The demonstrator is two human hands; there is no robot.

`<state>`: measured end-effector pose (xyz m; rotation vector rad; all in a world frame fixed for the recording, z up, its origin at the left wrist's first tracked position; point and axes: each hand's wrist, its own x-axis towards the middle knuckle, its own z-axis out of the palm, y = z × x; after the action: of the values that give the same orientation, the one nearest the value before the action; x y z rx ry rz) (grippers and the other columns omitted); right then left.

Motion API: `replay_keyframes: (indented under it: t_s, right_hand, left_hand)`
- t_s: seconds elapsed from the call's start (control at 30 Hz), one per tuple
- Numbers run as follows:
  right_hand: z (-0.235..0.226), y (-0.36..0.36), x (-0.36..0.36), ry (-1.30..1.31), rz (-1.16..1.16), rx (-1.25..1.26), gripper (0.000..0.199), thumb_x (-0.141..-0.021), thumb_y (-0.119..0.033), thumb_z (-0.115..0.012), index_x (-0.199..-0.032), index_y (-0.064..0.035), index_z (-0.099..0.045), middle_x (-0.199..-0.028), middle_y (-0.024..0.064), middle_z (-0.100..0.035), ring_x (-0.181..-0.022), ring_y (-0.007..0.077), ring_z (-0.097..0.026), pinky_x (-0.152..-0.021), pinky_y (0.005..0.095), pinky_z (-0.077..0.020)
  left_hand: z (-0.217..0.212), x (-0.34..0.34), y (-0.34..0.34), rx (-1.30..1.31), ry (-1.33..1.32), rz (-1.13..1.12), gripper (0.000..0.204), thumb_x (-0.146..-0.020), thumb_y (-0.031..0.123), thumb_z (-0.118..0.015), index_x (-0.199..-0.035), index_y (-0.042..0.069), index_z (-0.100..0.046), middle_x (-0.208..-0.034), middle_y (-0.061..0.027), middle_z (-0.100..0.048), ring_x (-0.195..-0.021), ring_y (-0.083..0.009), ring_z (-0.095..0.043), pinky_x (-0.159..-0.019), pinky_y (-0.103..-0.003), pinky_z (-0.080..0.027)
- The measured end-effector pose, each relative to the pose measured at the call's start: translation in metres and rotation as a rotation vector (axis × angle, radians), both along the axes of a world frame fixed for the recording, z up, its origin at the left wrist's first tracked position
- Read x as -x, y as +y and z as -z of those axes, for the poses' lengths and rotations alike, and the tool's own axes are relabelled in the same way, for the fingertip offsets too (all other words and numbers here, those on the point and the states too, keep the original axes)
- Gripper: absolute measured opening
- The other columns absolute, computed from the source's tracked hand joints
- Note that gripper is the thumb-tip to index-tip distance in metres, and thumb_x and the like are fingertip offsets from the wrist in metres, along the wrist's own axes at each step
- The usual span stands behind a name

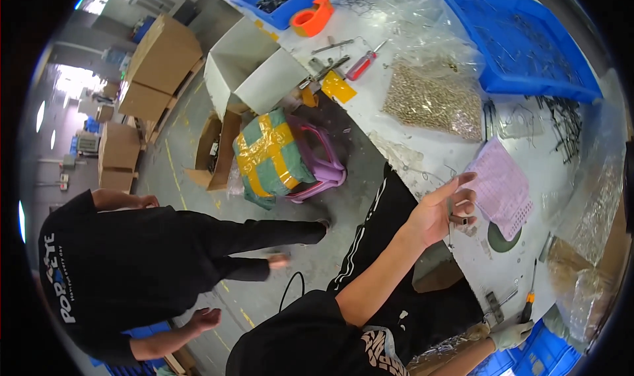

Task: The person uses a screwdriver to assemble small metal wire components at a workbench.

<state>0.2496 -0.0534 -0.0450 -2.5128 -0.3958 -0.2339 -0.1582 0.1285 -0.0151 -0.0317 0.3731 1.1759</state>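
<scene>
Far left: another person in a black top (pixel 119 257) is bent over the concrete floor (pixel 178 145), their hands low and apart from the wearer's. Stacked cardboard boxes (pixel 155 66) stand behind them. Centre: green bundle strapped with yellow tape (pixel 271 153) on the floor, purple strap (pixel 323 161) beside it, white open box (pixel 247 69) just above.

Left hand (pixel 444 207): bare, raised palm-up over the near edge of the white worktable (pixel 429 148). Thumb and forefinger stretched out, remaining fingers curled around a small dark metal part (pixel 462 221). So grasping that part, loosely; its exact shape is too small to tell.

Just right of the hand: pink paper sheet (pixel 503 188) flat on the table, dark round disc (pixel 502 239) below it. Bag of small brass-coloured parts (pixel 432 102) farther up, red-handled screwdriver (pixel 361 66) and orange tape dispenser (pixel 312 17) beyond, blue trays (pixel 528 39) at the far edge.

Right hand (pixel 510 333): lower right, in a pale work glove, near the table edge beside an orange-handled tool (pixel 528 303). Can't tell its grip.
</scene>
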Motion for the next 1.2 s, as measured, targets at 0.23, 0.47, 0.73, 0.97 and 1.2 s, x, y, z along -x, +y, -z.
replay_keyframes:
  t_s: [0.23,0.47,0.73,0.97,1.2]
  right_hand:
    - [-0.008,0.008,0.007,-0.039,-0.023,0.028,0.054,-0.102,-0.043,-0.048,-0.123,0.0043,-0.065,-0.122,0.025,-0.066,-0.108,0.0419,-0.063,-0.096,0.0423,-0.0488]
    - [-0.004,0.008,0.001,-0.049,-0.05,0.004,0.055,-0.103,-0.044,-0.048,-0.122,0.0053,-0.065,-0.122,0.0259,-0.066,-0.108,0.0424,-0.062,-0.095,0.0426,-0.0495]
    - [0.005,0.004,-0.011,-0.057,-0.064,0.039,0.055,-0.102,-0.043,-0.048,-0.122,0.0064,-0.065,-0.121,0.0262,-0.066,-0.108,0.0436,-0.062,-0.094,0.0436,-0.0484]
    - [0.008,0.006,0.006,-0.246,-0.168,0.028,0.044,-0.101,-0.037,-0.051,-0.105,0.0043,-0.066,-0.108,0.0259,-0.067,-0.096,0.0419,-0.064,-0.085,0.0483,-0.0503]
    - [0.018,-0.004,-0.004,-0.53,-0.284,0.216,0.039,-0.101,-0.033,-0.052,-0.1,0.0037,-0.066,-0.1,0.0275,-0.067,-0.088,0.0433,-0.065,-0.076,0.0502,-0.0531]
  left_hand:
    - [-0.014,0.002,-0.003,-0.324,-0.272,0.135,0.054,-0.103,0.042,-0.049,-0.14,0.004,-0.043,-0.095,-0.0092,-0.062,-0.049,-0.0106,-0.047,-0.046,-0.023,-0.041]
    - [0.007,-0.008,-0.001,-0.162,-0.115,0.149,0.053,-0.101,0.045,-0.054,-0.133,0.003,-0.048,-0.078,-0.0052,-0.062,-0.044,-0.0073,-0.047,-0.041,-0.021,-0.035]
    - [-0.001,-0.025,0.001,0.124,0.516,0.098,0.046,-0.095,0.031,-0.066,-0.131,0.005,-0.053,-0.079,-0.0012,-0.062,-0.057,-0.0052,-0.051,-0.053,-0.023,-0.042]
    - [-0.008,-0.024,-0.005,0.104,0.58,0.03,0.04,-0.095,0.027,-0.067,-0.128,0.006,-0.057,-0.079,-0.0001,-0.059,-0.063,-0.0054,-0.05,-0.063,-0.024,-0.042]
    - [-0.007,-0.023,-0.011,-0.074,0.117,0.098,0.032,-0.098,0.024,-0.063,-0.123,0.005,-0.059,-0.075,0.0018,-0.052,-0.063,-0.0067,-0.045,-0.069,-0.027,-0.042]
